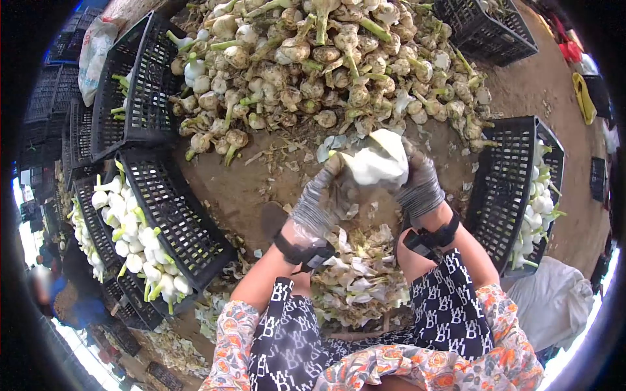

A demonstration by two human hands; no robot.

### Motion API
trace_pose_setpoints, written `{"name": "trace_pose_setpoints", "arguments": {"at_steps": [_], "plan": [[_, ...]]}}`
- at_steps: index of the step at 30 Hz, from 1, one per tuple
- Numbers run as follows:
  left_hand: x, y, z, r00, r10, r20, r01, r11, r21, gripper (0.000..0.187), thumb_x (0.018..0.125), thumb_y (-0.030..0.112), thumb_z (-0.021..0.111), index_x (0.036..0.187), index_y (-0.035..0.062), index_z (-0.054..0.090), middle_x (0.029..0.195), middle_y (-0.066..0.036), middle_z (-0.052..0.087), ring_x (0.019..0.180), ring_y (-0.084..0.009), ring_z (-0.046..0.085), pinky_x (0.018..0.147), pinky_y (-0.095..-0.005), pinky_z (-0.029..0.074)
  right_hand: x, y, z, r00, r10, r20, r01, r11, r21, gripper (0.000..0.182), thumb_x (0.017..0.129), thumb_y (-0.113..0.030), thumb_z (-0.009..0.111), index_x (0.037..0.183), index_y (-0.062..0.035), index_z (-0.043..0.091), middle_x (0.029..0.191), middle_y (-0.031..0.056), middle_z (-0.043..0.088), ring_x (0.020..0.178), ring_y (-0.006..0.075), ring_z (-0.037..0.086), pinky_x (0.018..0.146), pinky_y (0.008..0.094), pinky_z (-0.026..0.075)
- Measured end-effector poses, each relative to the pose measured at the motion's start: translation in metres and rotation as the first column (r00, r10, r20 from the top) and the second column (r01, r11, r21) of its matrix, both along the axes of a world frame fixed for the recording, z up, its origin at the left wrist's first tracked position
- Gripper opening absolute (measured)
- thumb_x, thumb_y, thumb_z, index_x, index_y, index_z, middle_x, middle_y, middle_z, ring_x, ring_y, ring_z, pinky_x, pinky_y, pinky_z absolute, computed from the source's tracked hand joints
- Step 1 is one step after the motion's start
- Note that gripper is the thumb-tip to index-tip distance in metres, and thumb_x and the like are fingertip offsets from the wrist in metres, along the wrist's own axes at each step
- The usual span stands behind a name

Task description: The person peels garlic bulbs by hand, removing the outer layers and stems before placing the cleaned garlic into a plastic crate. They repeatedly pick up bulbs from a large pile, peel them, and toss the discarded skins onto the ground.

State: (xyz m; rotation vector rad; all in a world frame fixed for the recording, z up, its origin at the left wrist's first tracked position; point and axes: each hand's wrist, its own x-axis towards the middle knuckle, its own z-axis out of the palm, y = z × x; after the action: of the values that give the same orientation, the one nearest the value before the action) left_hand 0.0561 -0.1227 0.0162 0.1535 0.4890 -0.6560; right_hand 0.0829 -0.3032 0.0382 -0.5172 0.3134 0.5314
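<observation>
A white garlic bulb (377, 166) is held up between my two gloved hands, its outer skin partly loose at the top. My left hand (321, 194) is closed around its left end, by a bit of green stem. On the other side, my right hand (420, 181) grips the bulb's right edge; the fingertips are partly hidden behind the white skin. Both gloves are grey and soiled. Below the hands, a heap of peeled-off garlic skins (362, 277) lies between my knees.
A large pile of dirty, unpeeled garlic (313, 72) rises ahead. Black crates of clean white garlic stand at left (176, 221) and right (505, 189). Another crate (140, 85) is at upper left, one (486, 29) at upper right. A white sack (551, 303) lies at right.
</observation>
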Motion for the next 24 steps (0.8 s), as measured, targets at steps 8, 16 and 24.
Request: {"name": "trace_pose_setpoints", "arguments": {"at_steps": [8,16,24], "plan": [[0.001,-0.001,-0.006,0.992,-0.045,0.116,-0.004,0.919,0.395,0.045,0.084,0.029,0.058,0.120,0.0050,0.045,0.113,-0.011,0.055,0.101,-0.0216,0.056,0.081,-0.0362,0.052,-0.013,-0.005,-0.013,0.953,-0.016,0.303,0.219,0.727,-0.651,0.033,0.089,-0.017,0.052,0.116,0.0002,0.048,0.094,0.0033,0.056,0.086,0.0085,0.050,0.077,0.0233,0.044],[-0.012,-0.005,0.002,0.915,-0.118,0.385,0.012,0.963,0.268,0.045,0.073,0.026,0.071,0.108,0.0071,0.051,0.111,-0.011,0.056,0.101,-0.0245,0.056,0.084,-0.0368,0.048,-0.006,-0.012,-0.008,0.951,0.138,-0.276,-0.068,0.966,0.250,0.032,0.080,-0.018,0.052,0.105,0.0022,0.054,0.097,0.0164,0.061,0.086,0.0269,0.061,0.077,0.0378,0.051],[0.000,0.015,0.005,0.965,0.004,0.262,-0.053,0.983,0.177,0.041,0.078,0.023,0.066,0.111,0.0059,0.050,0.111,-0.011,0.056,0.101,-0.0235,0.056,0.081,-0.0347,0.051,-0.020,-0.031,-0.020,0.351,0.936,0.011,-0.425,0.170,-0.889,0.047,0.077,-0.039,0.061,0.109,-0.0045,0.054,0.089,0.0150,0.062,0.080,0.0269,0.059,0.074,0.0352,0.048]]}}
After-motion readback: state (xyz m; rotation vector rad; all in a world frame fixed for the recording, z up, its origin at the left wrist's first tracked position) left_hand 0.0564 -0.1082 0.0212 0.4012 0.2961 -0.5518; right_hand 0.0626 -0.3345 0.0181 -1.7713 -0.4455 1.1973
